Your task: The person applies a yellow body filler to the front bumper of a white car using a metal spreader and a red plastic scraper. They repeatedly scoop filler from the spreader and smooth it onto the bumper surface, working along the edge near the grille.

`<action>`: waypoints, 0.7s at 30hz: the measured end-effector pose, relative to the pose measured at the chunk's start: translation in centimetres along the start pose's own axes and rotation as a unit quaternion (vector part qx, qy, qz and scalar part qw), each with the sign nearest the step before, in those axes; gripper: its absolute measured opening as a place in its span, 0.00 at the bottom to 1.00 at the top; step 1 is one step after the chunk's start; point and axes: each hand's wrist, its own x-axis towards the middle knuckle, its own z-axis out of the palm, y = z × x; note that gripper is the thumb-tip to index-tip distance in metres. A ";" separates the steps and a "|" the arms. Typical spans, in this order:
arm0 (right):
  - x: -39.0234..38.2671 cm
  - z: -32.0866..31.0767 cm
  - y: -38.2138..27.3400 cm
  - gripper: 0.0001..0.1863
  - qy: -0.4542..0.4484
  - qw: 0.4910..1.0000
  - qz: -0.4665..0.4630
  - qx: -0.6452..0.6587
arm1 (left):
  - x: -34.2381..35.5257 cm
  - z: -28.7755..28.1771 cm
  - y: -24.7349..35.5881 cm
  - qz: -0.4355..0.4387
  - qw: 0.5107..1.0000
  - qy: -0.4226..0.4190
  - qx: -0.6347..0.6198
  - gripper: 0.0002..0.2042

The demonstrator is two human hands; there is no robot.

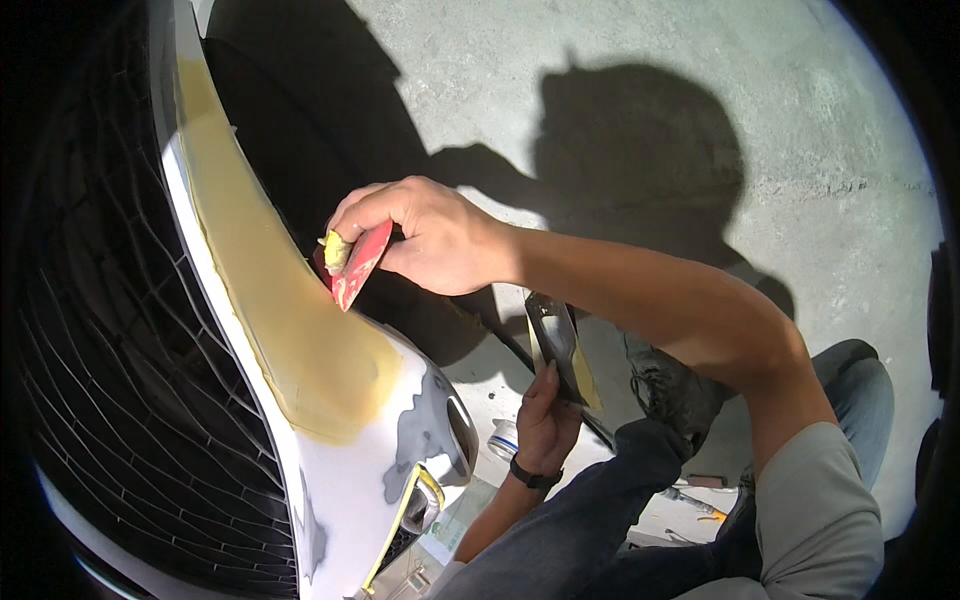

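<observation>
Down by the person's knees, the left hand (pixel 545 425) comes up from below with a dark watch at the wrist, fingers pressed together along the edge of a flat mixing board (pixel 560 345). The board stands tilted, its long axis running up and down, with a yellowish smear at its lower right edge. The right forearm crosses over its top end, so how far it reaches is hidden. A small round tin (pixel 503 437) sits just beside the left wrist, half covered by it. Small bits lie on the floor between the legs, too small to make out.

Higher up, the right hand (pixel 425 235) pinches a red spreader (pixel 355 265) between thumb and curled fingers, a lump of yellow filler on its upper face. The spreader's long axis slants from upper right down to lower left, its working edge pointing down at the car bumper (pixel 340 480) and sitting right at the tan filler patch (pixel 290 330); whether it touches I cannot tell. The patch runs long and narrow up the white panel, widening below. The dark grille (pixel 110 330) to the left fades into blackness at the rim.

Beyond lies the sunlit concrete floor (pixel 800 150), crossed by the person's shadow.
</observation>
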 end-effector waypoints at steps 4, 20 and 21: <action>3.5 -2.2 -0.1 0.14 0.087 0.980 0.043 0.173 | 0.2 0.5 0.2 0.006 0.999 0.028 0.021 0.14; 7.3 -4.7 -3.2 0.18 0.131 0.986 -0.098 -0.046 | 0.2 1.1 0.5 -0.008 1.000 0.028 -0.003 0.14; 5.9 -3.9 -3.4 0.18 0.131 0.986 -0.095 -0.032 | 0.2 1.1 0.4 -0.004 1.000 0.025 0.004 0.14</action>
